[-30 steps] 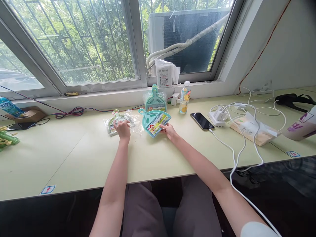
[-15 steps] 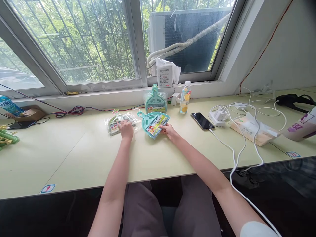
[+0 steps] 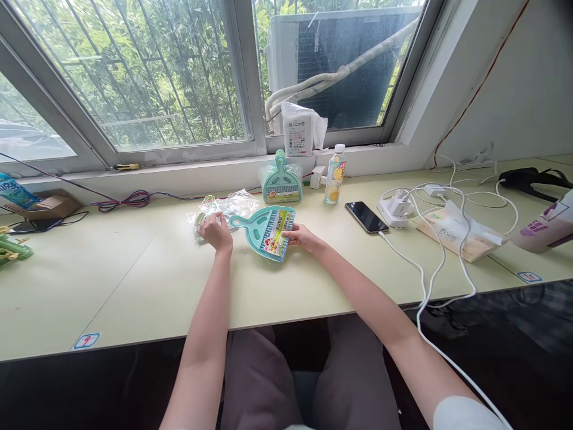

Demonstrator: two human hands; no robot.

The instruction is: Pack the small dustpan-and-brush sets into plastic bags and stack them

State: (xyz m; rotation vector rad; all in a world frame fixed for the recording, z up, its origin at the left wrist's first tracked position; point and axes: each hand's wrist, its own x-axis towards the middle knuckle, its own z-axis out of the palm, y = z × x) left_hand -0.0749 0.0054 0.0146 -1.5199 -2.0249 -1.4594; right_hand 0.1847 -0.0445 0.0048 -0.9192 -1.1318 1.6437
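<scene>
A turquoise dustpan [image 3: 254, 230] with a striped-bristle brush and a yellow printed label [image 3: 278, 232] is tilted above the table, its handle pointing left. My right hand [image 3: 304, 236] grips its right edge, thumb on the front. My left hand [image 3: 216, 233] is by the handle's end, fingers loosely curved and apart; I cannot tell if it touches the handle. Behind the left hand, partly hidden by it, lies another dustpan set [image 3: 197, 224] in clear wrap. A crumpled clear plastic bag [image 3: 242, 203] lies behind the handle. A wrapped turquoise dustpan set [image 3: 282, 182] stands against the sill.
A drink bottle [image 3: 335, 175], a phone [image 3: 366, 217], a white charger [image 3: 396, 209] with looping cables and a tissue pack [image 3: 461, 232] are on the right. A white paper pack [image 3: 299, 132] stands on the sill. A cardboard box [image 3: 58, 206] sits far left.
The held dustpan has moved slightly left and turned, its handle now lower and closer to my left hand. My left hand has shifted left and its fingers have lifted from the wrapped set.
</scene>
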